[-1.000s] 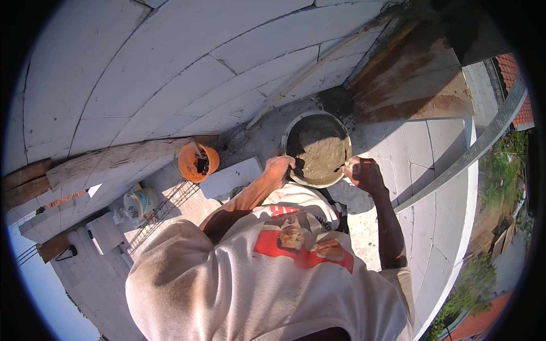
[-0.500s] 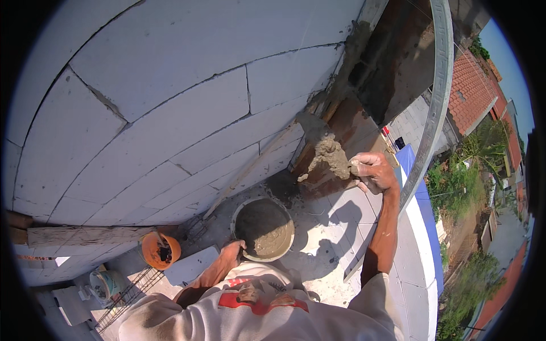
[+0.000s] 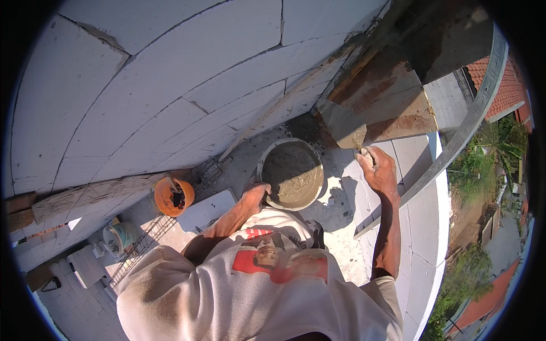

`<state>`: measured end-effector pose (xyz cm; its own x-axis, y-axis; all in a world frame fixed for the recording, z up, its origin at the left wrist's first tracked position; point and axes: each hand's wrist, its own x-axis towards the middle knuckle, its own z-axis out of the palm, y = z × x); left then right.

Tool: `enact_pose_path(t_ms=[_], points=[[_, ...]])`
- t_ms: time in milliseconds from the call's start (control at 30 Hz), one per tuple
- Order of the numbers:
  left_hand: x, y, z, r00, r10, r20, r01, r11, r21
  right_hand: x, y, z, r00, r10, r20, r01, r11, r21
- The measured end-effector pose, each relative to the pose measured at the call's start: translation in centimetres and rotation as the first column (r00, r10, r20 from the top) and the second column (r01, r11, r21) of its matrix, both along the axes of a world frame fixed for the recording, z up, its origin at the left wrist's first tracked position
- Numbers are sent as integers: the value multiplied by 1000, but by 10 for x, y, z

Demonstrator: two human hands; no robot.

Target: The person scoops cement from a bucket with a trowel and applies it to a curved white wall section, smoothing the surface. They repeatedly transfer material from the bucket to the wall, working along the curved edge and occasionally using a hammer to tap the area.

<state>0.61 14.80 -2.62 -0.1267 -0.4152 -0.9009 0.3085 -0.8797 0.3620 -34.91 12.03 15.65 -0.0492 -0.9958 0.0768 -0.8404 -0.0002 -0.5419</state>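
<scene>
My left hand (image 3: pixel 256 196) is closed on the left rim of a round bucket (image 3: pixel 262 170) of grey wet mortar (image 3: pixel 296 179), partly in shade. My right hand (image 3: pixel 376 167) grips the handle of a trowel (image 3: pixel 347 128), held above and to the right of the bucket. Its flat blade points up-left in front of a stained brown board (image 3: pixel 401 94) and carries some mortar near the handle; the blade's outline is faint. A long metal straightedge (image 3: pixel 460 142) slants behind my right forearm along the low block wall (image 3: pixel 421 227).
A tall white block wall (image 3: pixel 159 79) fills the upper left. An orange bucket (image 3: pixel 168 199), a white board (image 3: pixel 205 210), steel mesh (image 3: pixel 145 244), a pale bucket (image 3: pixel 118 238) and loose blocks (image 3: pixel 85 264) lie at lower left. Red roofs (image 3: pixel 492 85) and plants show beyond the right edge.
My right hand rose from the bucket with a mortar-laden trowel, then came lower; the blade now carries much less mortar. My left hand stays on the bucket. The view has shifted with my head.
</scene>
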Motion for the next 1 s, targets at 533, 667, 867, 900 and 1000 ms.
enact_pose_path(t_ms=[533, 667, 867, 900, 1000], points=[[-13, 3, 16, 926, -340, 165, 347, 938, -17, 58, 43, -157, 845, 398, -357, -228, 872, 433], [-6, 7, 8, 929, -339, 149, 349, 936, -46, 58, 49, -182, 923, 341, -180, -247, 882, 402], [-3, 3, 21, 952, -260, 160, 267, 964, -21, 63, 54, -175, 971, 220, 96, -240, 911, 335], [-2, 3, 21, 963, -237, 129, 240, 971, -8, 63, 54, -172, 968, 202, 149, -243, 903, 353], [2, 0, 16, 984, -171, 43, 170, 985, 25, 65, 58, -160, 960, 177, 215, -241, 916, 321]])
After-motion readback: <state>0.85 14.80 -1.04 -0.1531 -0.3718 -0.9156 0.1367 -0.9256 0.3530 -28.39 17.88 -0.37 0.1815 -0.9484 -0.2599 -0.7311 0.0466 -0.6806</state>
